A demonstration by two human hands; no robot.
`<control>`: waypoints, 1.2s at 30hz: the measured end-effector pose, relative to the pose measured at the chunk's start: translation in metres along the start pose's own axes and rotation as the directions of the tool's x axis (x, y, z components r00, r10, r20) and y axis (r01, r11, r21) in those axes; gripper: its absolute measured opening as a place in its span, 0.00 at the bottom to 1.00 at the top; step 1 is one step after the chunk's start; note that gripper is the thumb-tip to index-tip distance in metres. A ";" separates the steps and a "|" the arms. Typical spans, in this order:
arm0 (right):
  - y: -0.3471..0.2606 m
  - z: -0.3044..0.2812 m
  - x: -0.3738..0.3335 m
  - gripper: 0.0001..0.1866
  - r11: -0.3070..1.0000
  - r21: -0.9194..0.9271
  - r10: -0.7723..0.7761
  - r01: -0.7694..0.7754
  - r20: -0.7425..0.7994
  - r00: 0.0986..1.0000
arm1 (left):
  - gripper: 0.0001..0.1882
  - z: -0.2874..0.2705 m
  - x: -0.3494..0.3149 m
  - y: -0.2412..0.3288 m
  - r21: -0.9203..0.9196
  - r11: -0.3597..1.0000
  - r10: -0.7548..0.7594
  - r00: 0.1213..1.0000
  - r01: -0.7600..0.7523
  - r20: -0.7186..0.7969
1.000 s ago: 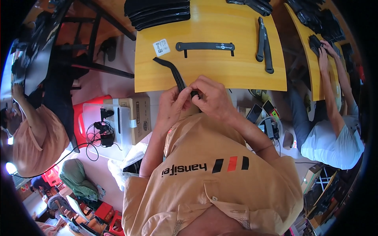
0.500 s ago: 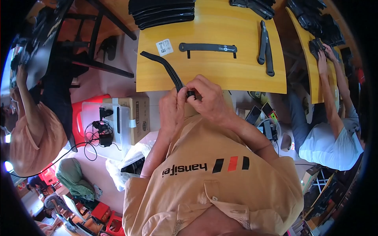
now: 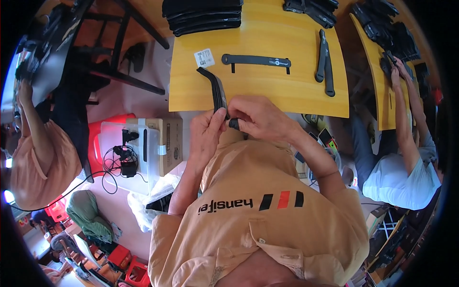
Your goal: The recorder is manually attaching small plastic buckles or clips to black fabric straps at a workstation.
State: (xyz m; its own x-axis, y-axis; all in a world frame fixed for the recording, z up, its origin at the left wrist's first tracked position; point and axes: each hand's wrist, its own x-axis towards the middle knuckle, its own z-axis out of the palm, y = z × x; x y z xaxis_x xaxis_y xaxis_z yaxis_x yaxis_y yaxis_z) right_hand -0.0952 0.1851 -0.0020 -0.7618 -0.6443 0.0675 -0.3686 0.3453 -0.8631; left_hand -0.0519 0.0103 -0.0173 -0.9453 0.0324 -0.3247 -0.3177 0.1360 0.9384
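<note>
A bundle of flat black straps [image 3: 218, 93] stands up from my hands at the table's near edge, its far end bent to the left. My left hand [image 3: 206, 134] is closed around the lower part, thumb on top. My right hand [image 3: 262, 117] pinches the short black near end beside it, where a small dark piece curls under the fingers. What exactly lies between those fingertips is partly hidden. Beyond my hands, a single dark strap [image 3: 256, 60] with rounded ends lies crosswise on the yellow table [image 3: 282, 95], with two thin black tabs below it. A white label [image 3: 204, 58] lies to its left.
Two dark straps [image 3: 323, 62] lie at the table's right. Behind are a stack of folded black pieces [image 3: 201, 20] and another black pile [image 3: 313, 10]. A cardboard box [image 3: 170, 146] and a clear bin [image 3: 152, 158] with cables stand lower left. Co-workers sit on both sides.
The bundle's far end has swung right and nearer to me, so it stands more upright. My right hand has shifted slightly right, its knuckles turned more across the bundle.
</note>
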 end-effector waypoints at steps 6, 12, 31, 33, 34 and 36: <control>-0.009 -0.005 0.005 0.05 0.993 0.026 -0.117 0.115 0.127 0.985 | 0.22 -0.011 -0.015 0.019 0.130 0.992 -0.010 0.993 -0.005 0.114; -0.021 -0.011 0.002 0.03 0.905 0.424 -0.121 -0.006 0.270 0.955 | 0.22 -0.021 -0.029 0.037 0.250 0.966 -0.003 0.970 -0.060 0.244; -0.018 -0.012 -0.014 0.09 0.299 0.903 0.134 -0.308 0.280 0.951 | 0.19 0.006 -0.011 0.022 -0.492 0.870 0.165 0.921 0.032 0.352; -0.022 -0.012 -0.015 0.10 0.467 0.837 0.193 -0.285 0.218 0.957 | 0.19 0.008 -0.012 0.022 -0.515 0.857 0.169 0.928 0.028 0.331; -0.020 -0.011 -0.015 0.10 0.468 0.837 0.192 -0.285 0.218 0.957 | 0.20 0.009 -0.012 0.024 -0.423 0.906 0.144 0.958 -0.026 0.250; -0.013 -0.008 -0.014 0.10 0.751 0.640 0.163 -0.164 0.061 0.985 | 0.20 0.008 -0.012 0.028 -0.319 0.945 0.129 0.978 -0.071 0.163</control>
State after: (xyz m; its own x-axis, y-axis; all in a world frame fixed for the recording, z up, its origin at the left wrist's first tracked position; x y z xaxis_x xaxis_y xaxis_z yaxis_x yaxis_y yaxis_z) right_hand -0.0839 0.1955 0.0120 -0.7778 -0.6197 -0.1046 0.1890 -0.0719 -0.9793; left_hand -0.0487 0.0220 0.0118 -0.9533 0.2110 -0.2163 -0.2571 -0.1900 0.9475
